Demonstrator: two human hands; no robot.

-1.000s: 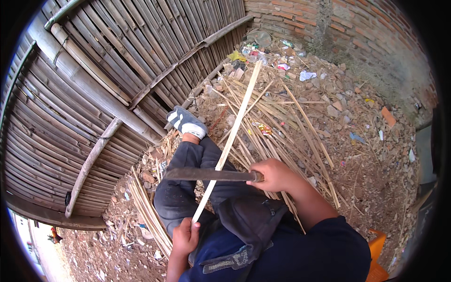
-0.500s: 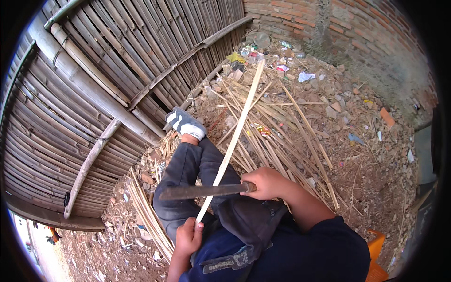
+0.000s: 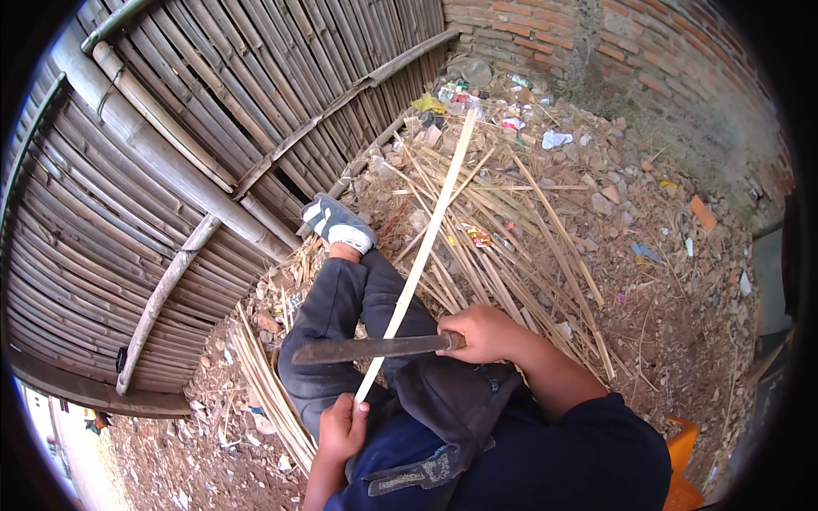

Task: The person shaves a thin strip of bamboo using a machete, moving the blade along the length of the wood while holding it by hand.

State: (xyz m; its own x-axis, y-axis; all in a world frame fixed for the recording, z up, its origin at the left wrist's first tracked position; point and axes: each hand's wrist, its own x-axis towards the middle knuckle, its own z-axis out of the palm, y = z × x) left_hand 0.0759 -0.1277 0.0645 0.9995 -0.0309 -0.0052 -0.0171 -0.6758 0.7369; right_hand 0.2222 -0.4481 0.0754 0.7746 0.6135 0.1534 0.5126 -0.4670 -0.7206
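Observation:
A long pale bamboo strip [image 3: 432, 230] slants up and away over my crossed legs. Its near end is gripped in my left hand [image 3: 342, 427], thumb pressed along it. My right hand [image 3: 481, 334] is closed round the short handle of a machete [image 3: 371, 348]. The dark, worn blade points left and lies across the strip above my lap, a little beyond my left hand. A dark cloth [image 3: 456, 396] covers part of my lap under the blade.
Many split strips [image 3: 503, 247] lie on the littered ground ahead, and another bundle [image 3: 264, 383] lies left of my legs. A bamboo wall [image 3: 170, 213] stands at left, a brick wall [image 3: 648, 60] behind. An orange plastic seat [image 3: 682, 464] shows at lower right.
The far end of the bamboo strip has shifted very slightly left. Both hands and the machete have stayed almost in place.

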